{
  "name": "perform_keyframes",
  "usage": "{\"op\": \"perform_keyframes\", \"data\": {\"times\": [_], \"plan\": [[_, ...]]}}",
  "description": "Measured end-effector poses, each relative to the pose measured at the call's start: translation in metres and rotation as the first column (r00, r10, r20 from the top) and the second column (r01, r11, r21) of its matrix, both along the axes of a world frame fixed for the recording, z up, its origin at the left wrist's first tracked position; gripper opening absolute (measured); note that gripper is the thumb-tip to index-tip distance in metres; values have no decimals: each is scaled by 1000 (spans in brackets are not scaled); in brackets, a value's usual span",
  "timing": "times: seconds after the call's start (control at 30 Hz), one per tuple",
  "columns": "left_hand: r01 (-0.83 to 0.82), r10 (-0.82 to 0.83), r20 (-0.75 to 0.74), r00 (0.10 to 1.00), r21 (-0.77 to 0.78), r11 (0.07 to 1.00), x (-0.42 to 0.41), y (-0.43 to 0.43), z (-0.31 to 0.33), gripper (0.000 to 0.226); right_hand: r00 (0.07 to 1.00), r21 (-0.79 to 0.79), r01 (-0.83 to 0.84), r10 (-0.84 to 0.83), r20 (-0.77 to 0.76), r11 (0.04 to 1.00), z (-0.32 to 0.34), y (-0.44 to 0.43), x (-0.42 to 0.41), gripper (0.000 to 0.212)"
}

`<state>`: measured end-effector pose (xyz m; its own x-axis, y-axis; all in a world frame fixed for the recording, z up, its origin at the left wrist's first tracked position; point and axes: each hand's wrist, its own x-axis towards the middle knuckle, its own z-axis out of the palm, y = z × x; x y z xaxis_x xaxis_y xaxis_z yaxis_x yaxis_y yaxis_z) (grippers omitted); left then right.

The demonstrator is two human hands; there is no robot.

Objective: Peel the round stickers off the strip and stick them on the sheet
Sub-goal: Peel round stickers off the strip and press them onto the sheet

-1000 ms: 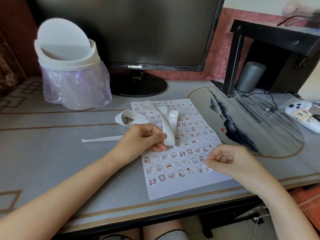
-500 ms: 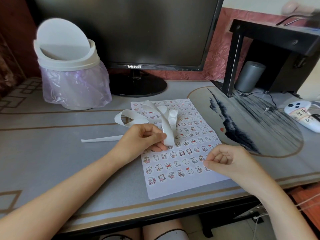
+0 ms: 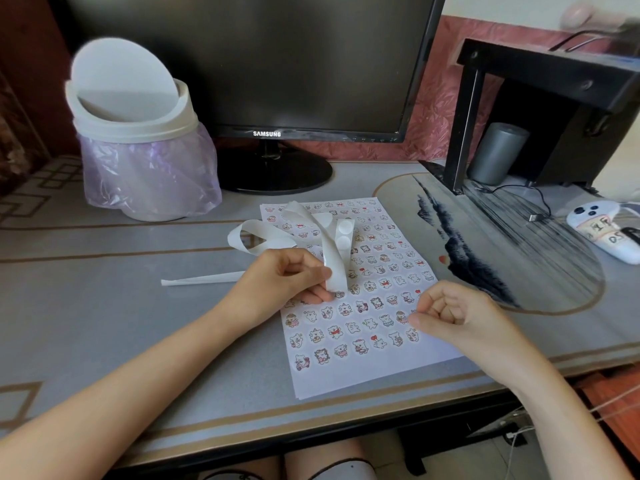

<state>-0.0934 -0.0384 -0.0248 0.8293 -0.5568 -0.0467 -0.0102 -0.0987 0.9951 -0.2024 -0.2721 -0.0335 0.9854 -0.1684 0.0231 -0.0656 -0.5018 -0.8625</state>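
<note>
A white sheet [image 3: 349,379] printed with rows of small cartoon figures lies on the desk in front of me. My left hand [image 3: 280,282] pinches the white backing strip [image 3: 337,263] between thumb and fingers just above the sheet. The strip loops up and back, and two round white stickers [image 3: 344,233] show on its raised part. My right hand [image 3: 457,317] is over the sheet's right edge with its fingers curled into the palm. Its thumb tip presses down on the sheet's lower right rows. Whether a sticker lies under the thumb is hidden.
A white swing-lid bin [image 3: 138,140] with a purple bag stands at the back left, and a black monitor [image 3: 256,64] behind the sheet. A round painted mat [image 3: 502,244], a black stand [image 3: 554,98], a grey cylinder [image 3: 495,154] and a white controller [image 3: 609,233] fill the right side.
My right hand has shifted very slightly up the sheet's right edge, thumb still down. The left hand and the strip have stayed put.
</note>
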Motion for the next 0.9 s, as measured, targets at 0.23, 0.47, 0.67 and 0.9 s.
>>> {"op": "perform_keyframes", "data": {"times": [0.23, 0.47, 0.67, 0.9], "plan": [[3, -3, 4, 1000, -4, 1000, 1, 0, -1, 11, 1000, -29, 5, -5, -4, 1000, -3, -1, 1, 18], [2, -1, 19, 1000, -8, 1000, 2, 0, -3, 12, 996, 12, -66, 66, -62, 998, 3, -1, -2, 19], [5, -5, 8, 1000, -31, 1000, 1, 0, -2, 13, 988, -16, -102, 100, -115, 995, 7, -4, -3, 18], [-2, 5, 37, 999, -80, 997, -1, 2, 2, 13, 998, -5, 11, -11, 57, 1000, 13, 9, 0, 18]]}}
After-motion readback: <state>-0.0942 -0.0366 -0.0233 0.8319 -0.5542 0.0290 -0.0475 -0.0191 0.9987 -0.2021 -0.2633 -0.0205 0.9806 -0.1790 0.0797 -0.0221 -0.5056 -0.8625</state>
